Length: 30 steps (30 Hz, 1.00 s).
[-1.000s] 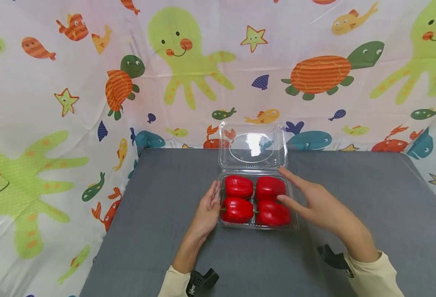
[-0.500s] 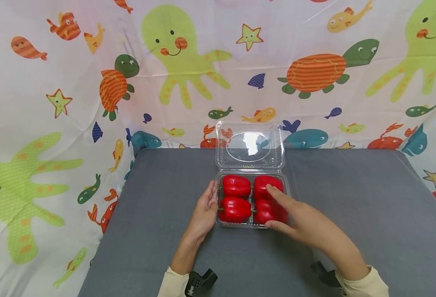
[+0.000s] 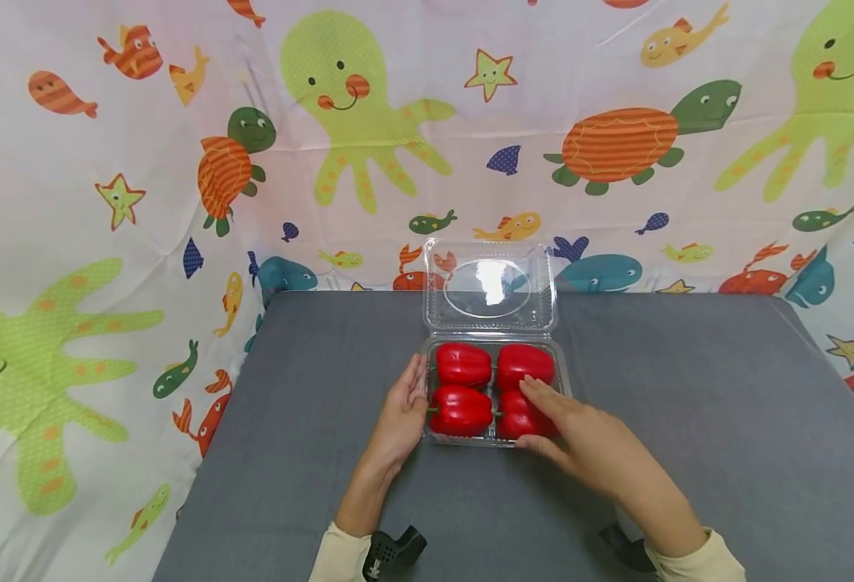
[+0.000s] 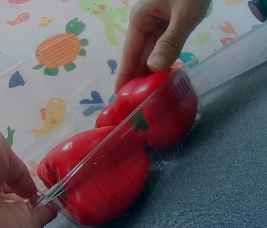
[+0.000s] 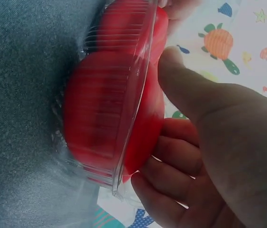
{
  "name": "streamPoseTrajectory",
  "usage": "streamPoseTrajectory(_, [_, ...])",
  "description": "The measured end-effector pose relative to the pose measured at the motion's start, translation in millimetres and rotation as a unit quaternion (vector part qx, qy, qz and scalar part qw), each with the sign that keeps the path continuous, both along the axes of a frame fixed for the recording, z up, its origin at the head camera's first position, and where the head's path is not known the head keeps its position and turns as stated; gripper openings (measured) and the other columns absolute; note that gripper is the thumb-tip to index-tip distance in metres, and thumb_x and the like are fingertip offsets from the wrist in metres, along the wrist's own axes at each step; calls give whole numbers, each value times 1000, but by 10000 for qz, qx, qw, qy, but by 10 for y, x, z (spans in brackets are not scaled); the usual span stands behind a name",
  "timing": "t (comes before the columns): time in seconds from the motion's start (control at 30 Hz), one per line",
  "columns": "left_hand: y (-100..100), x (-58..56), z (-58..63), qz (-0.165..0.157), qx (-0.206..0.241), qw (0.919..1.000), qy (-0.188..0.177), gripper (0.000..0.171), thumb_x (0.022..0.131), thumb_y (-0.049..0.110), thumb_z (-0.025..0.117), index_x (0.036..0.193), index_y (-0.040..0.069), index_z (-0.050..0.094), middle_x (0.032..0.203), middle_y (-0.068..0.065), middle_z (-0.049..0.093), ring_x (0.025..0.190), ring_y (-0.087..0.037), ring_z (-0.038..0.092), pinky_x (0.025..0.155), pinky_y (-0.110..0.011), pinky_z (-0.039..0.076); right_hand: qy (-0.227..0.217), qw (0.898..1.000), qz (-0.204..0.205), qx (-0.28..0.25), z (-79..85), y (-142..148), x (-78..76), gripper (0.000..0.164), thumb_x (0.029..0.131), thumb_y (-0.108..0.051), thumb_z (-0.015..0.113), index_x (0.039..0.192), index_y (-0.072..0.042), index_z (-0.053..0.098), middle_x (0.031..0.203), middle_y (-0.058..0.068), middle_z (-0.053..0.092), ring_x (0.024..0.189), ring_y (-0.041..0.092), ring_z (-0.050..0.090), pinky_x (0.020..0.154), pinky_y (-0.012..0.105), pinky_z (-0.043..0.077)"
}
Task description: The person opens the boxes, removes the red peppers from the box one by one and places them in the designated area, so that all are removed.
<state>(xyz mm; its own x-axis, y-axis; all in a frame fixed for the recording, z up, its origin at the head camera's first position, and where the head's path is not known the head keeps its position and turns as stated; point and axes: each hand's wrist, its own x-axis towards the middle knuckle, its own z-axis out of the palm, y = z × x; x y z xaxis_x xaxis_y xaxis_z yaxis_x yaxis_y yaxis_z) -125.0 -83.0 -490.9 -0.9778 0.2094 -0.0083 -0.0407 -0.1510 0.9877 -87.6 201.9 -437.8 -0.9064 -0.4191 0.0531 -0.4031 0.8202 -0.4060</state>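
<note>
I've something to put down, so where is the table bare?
The table is bare from the left grip to the curtain, beyond the right grip, and between the forearms before the box. The box is crowded: four peppers inside, left grip at its edge, right grip on a pepper, lid standing open behind.

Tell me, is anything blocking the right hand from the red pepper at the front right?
No, nothing visible stands between the right hand and that red pepper. The clear lid stands open behind the container, and the left hand is at the container's left side.
</note>
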Motion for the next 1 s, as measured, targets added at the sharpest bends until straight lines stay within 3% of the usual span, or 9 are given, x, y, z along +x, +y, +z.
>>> streamPoseTrajectory(0.27, [-8, 16, 6, 70, -36, 9999, -65, 68, 104, -12, 31, 168, -3, 8, 175, -18, 16, 162, -27, 14, 129, -38, 17, 113, 9999, -8, 77, 19, -43, -17, 84, 82, -45, 90, 152, -11, 59, 139, 14, 69, 105, 33, 77, 83, 47, 66])
streamPoseTrajectory(0.47, [-6, 7, 5, 56, -13, 10000, -34, 68, 104, -12, 30, 168, -3, 7, 175, -18, 16, 162, -27, 14, 129, -37, 17, 68, 9999, -119, 71, 43, -52, -51, 80, 79, -42, 93, 147, -12, 64, 111, 10, 80, 88, 27, 77, 76, 44, 67])
streamPoseTrajectory(0.8, [-7, 16, 8, 59, -14, 10000, -10, 69, 104, -12, 30, 168, -3, 7, 175, -17, 16, 162, -27, 14, 129, -37, 16, -338, 9990, -150, 236, 101, -41, -144, 78, 79, -48, 91, 144, -13, 67, 78, -7, 72, 72, 14, 67, 67, 33, 64])
streamPoseTrajectory(1.0, [-2, 17, 7, 21, -25, 10000, -17, 69, 103, -12, 30, 167, -4, 6, 175, -19, 15, 162, -28, 13, 130, -39, 16, -573, 9982, -118, 131, 89, -2, -187, 80, 80, -54, 89, 145, -13, 66, 82, -7, 72, 73, 13, 63, 64, 28, 59])
